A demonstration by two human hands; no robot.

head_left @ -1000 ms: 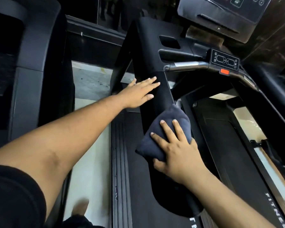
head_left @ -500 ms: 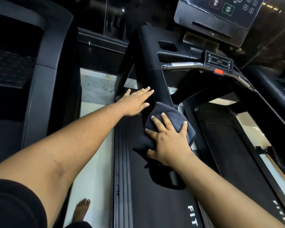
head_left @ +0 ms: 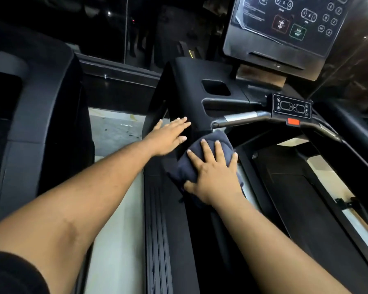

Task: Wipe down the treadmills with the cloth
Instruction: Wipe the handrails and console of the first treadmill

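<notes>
Now cloth (head_left: 208, 158) is pressed flat under R hand (head_left: 216, 177) on treadmill's left handrail (head_left: 191, 98), running near-far; L hand (head_left: 168, 136) is laid flat-fingered just left.

My right hand (head_left: 216, 177) lies flat on the cloth (head_left: 208, 153) on the treadmill (head_left: 191, 81) arm, my left hand (head_left: 168, 136) rests just left of it, and the screen (head_left: 285, 28) stands behind, above both.

both arms outstretched; left grip (head_left: 168, 137) flat, right grip (head_left: 216, 177) fingers spread, pressing.
</notes>
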